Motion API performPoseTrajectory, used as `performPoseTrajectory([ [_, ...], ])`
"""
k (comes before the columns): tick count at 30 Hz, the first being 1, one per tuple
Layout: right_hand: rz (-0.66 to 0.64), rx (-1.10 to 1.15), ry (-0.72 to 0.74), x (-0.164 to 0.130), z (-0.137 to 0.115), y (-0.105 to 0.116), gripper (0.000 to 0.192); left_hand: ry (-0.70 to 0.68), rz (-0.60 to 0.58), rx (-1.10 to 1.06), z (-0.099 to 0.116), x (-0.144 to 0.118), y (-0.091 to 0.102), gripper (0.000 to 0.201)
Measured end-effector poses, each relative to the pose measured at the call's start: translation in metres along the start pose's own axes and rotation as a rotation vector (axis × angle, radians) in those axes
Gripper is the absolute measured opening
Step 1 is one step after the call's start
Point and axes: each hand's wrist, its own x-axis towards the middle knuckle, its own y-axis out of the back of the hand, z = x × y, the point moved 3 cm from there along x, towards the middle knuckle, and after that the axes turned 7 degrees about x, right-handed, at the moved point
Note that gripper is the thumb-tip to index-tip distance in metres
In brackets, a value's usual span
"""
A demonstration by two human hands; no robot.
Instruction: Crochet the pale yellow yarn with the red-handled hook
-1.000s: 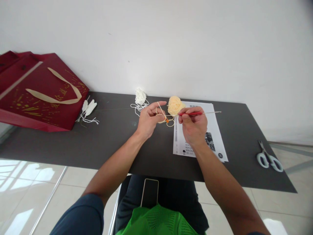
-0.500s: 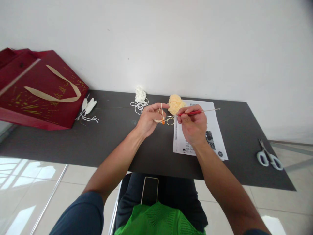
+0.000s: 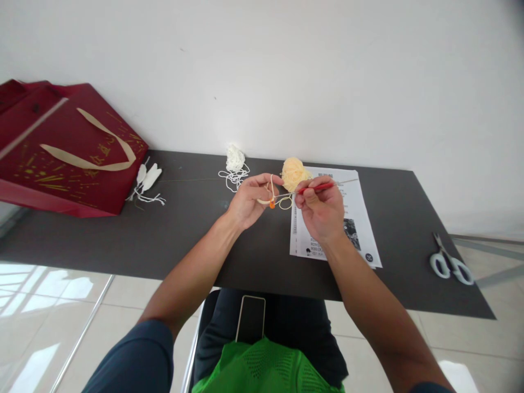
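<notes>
My left hand point(image 3: 250, 201) pinches a small cream crochet piece point(image 3: 263, 202), and a strand of yarn loops over its raised index finger. An orange stitch marker point(image 3: 272, 204) hangs at the piece's edge. In my right hand point(image 3: 321, 207) is a crochet hook point(image 3: 321, 187) with a red grip, held like a pen. Its metal tip points left and reaches the piece; whether it sits inside a stitch is too small to tell. Just behind the hands lies a pale yellow yarn ball point(image 3: 293, 173), with a loose loop of yarn point(image 3: 285, 203) between the hands.
Printed sheets point(image 3: 339, 251) lie under my right hand. Scissors point(image 3: 450, 261) rest at the table's right end. White yarn point(image 3: 234, 158) and small white crocheted pieces point(image 3: 150, 177) lie leftward, beside a red gift bag point(image 3: 73, 158). A phone point(image 3: 251, 319) is on my lap.
My right hand and the hook have shifted slightly left, toward the crochet piece. My left hand has barely moved.
</notes>
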Motion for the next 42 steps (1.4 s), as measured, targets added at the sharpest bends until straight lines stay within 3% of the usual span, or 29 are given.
performPoseTrajectory([
  [5, 0.146, 0.115, -0.120, 0.001, 0.010, 0.005, 0.032, -0.198, 0.111, 0.119, 0.001, -0.001, 0.001, 0.026],
  [10, 0.182, 0.145, -0.144, -0.003, 0.015, 0.001, 0.025, -0.298, 0.215, 0.350, -0.004, -0.001, 0.000, 0.021],
  [15, 0.180, 0.117, -0.107, -0.008, 0.015, -0.010, 0.017, -0.285, 0.299, 0.491, -0.005, -0.003, -0.001, 0.020],
  [22, 0.177, 0.114, -0.092, -0.010, 0.019, -0.013, 0.013, -0.281, 0.315, 0.432, -0.006, -0.004, -0.006, 0.059],
  [36, 0.176, 0.105, -0.058, -0.009, 0.021, -0.011, 0.013, -0.284, 0.344, 0.361, -0.012, -0.005, -0.007, 0.071],
  [42, 0.191, 0.098, -0.061, -0.011, 0.020, -0.012, 0.013, -0.297, 0.353, 0.396, -0.008, -0.006, -0.010, 0.063],
])
